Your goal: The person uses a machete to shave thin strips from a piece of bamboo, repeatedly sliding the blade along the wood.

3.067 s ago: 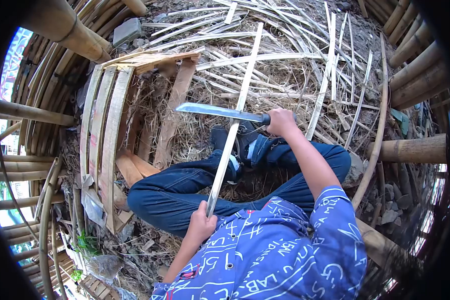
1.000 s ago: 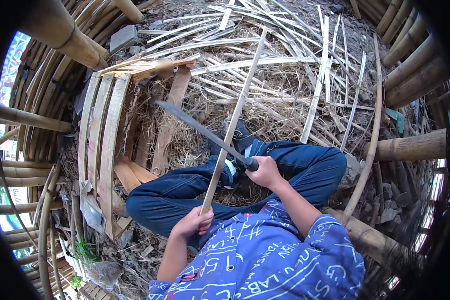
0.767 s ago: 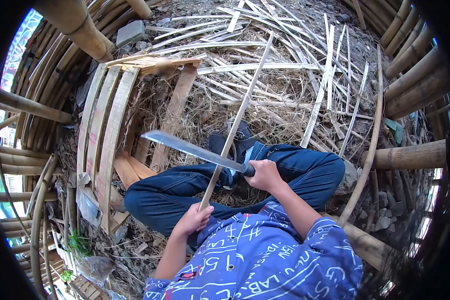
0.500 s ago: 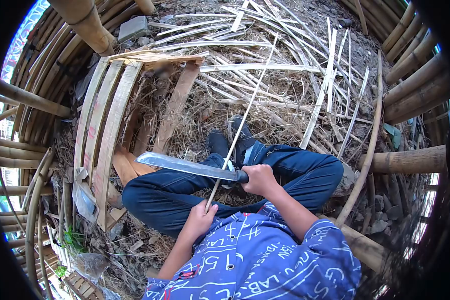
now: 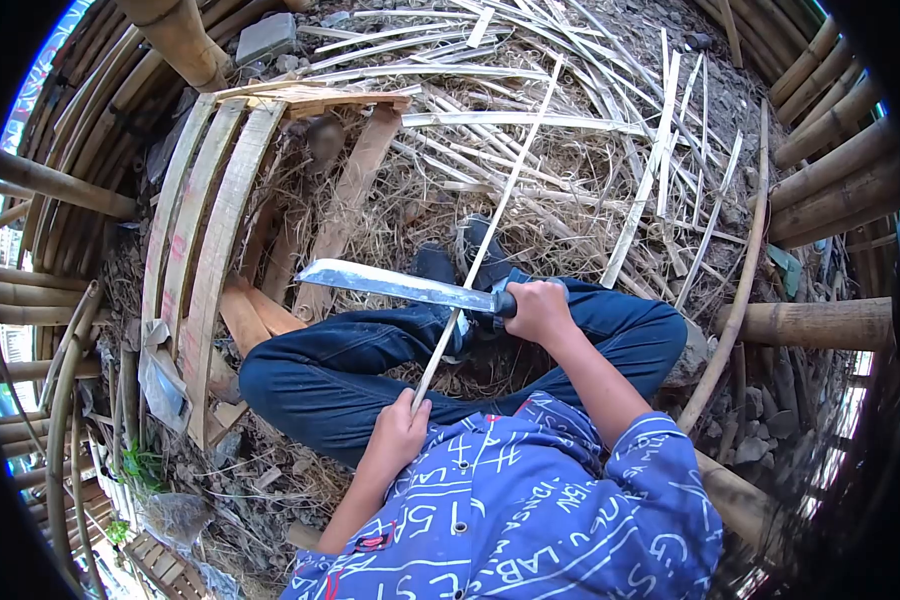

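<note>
Nearest us, our left hand (image 5: pixel 400 435) is closed round the strip's (image 5: pixel 511 188) low end. Up the strip, our right hand (image 5: pixel 538 310) fists the knife (image 5: pixel 390 285), its blade crossing the strip over our legs (image 5: pixel 350 350). If the edge skids down the strip, it could bite our left fingers. One knife, one held strip, two shoes (image 5: pixel 433 263) beyond.

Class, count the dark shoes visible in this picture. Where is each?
2. One shoe sits just above the machete, left of the bamboo strip; the other shoe is beside it, crossed by that strip.
</note>
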Available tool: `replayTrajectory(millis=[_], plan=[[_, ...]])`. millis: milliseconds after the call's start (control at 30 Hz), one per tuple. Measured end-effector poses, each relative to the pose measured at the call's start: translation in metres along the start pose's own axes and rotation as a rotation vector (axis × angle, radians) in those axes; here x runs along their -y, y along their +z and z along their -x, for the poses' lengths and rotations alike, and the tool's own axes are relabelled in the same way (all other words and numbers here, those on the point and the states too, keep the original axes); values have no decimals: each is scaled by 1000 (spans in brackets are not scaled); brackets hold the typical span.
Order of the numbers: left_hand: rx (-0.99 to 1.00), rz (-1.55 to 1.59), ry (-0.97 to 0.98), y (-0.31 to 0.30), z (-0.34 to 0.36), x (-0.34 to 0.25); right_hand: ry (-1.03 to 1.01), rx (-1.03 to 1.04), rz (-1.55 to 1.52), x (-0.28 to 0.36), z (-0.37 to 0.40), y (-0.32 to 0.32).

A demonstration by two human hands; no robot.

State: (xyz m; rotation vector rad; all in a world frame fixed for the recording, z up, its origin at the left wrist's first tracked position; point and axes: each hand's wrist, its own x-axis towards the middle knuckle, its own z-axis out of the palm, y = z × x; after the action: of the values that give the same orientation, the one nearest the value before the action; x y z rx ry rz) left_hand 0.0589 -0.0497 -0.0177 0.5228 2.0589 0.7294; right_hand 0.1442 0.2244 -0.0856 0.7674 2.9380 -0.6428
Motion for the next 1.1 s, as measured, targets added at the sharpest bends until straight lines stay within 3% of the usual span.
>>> replayTrajectory(millis=[133,267,467,667,800,867,933,1000,1067,1100], plan=[[14,-12,11,1,0,5,22,-38,6,-4,-5,1],[31,-33,15,-1,1,6,223,-49,-17,-29,-27,-5],[8,-68,25,1,3,2,229,-59,121,-65,-59,-15],[19,-84,9,-2,15,-1,578,-93,81,-108,-100,-26],[-36,-65,21,-2,13,8,543,36,131,-103,-111,-37],[19,7,-46,-4,12,11,503,-23,133,-106,-106,-24],[30,61,-24,-7,14,11,460,-128,-49,-83,-84,-21],[204,247,70,-17,18,7,336,-212,-168,-63,-54,-9],[318,404,46,-21,21,20,302,-143,-340,-31,-20,-10],[406,586,-58,-32,22,7,280,-119,-356,-18,-4,-8]])
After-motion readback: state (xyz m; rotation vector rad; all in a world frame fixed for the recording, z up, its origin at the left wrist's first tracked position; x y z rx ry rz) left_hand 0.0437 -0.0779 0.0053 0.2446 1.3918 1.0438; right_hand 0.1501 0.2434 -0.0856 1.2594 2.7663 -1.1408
